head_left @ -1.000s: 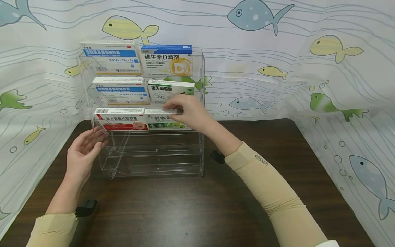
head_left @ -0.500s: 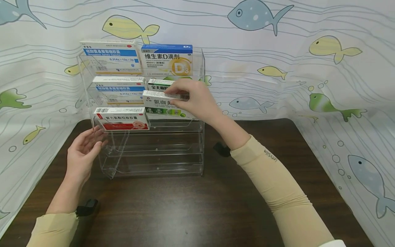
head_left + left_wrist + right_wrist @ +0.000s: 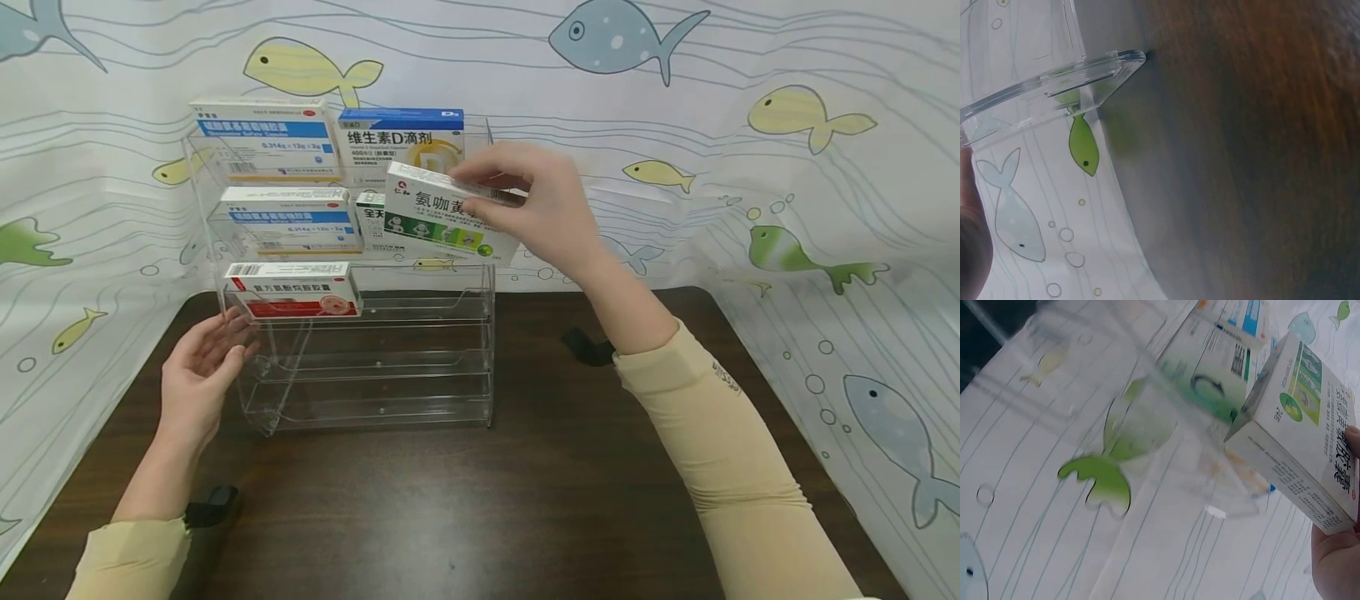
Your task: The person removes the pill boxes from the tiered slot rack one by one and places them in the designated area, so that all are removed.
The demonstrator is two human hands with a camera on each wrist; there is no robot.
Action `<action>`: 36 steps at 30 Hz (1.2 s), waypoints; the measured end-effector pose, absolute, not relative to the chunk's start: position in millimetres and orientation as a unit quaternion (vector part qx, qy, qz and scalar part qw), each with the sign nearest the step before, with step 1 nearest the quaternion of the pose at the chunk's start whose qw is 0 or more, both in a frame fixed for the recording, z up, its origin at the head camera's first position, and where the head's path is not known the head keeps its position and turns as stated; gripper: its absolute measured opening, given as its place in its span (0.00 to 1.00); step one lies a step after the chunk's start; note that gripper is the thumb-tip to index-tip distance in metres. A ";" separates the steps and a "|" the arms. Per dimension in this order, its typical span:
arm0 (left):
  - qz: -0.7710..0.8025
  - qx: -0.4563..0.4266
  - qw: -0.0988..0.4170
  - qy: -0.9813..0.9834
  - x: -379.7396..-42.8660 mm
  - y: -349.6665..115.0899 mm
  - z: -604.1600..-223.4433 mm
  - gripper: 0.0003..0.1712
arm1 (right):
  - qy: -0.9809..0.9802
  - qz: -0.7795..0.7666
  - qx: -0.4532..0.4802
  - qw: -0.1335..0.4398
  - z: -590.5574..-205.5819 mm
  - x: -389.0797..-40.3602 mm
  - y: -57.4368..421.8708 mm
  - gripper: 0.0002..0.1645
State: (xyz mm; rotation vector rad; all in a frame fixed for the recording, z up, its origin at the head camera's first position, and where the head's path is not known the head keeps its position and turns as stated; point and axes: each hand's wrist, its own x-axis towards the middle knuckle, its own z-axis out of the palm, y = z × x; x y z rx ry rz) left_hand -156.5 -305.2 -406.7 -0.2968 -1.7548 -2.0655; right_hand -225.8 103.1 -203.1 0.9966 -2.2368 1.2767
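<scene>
Before the right edge of the rack [image 3: 431,413], a green-banded box [image 3: 444,220] is pinched by the right hand [image 3: 546,204]; the left edge is perhaps steadied by the left hand [image 3: 198,375], thumb and fingers apart.

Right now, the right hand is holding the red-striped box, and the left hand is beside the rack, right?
Not quite: the head view shows the right hand holding the box with a green picture strip; the red-striped box sits in the rack. The left hand is beside the rack, yes.
</scene>
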 end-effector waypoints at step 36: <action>-0.754 -0.084 0.212 -0.616 -154.6 -301.0 -402.8 0.26 | -0.871 0.458 0.142 0.105 -292.8 -245.0 241.6 0.14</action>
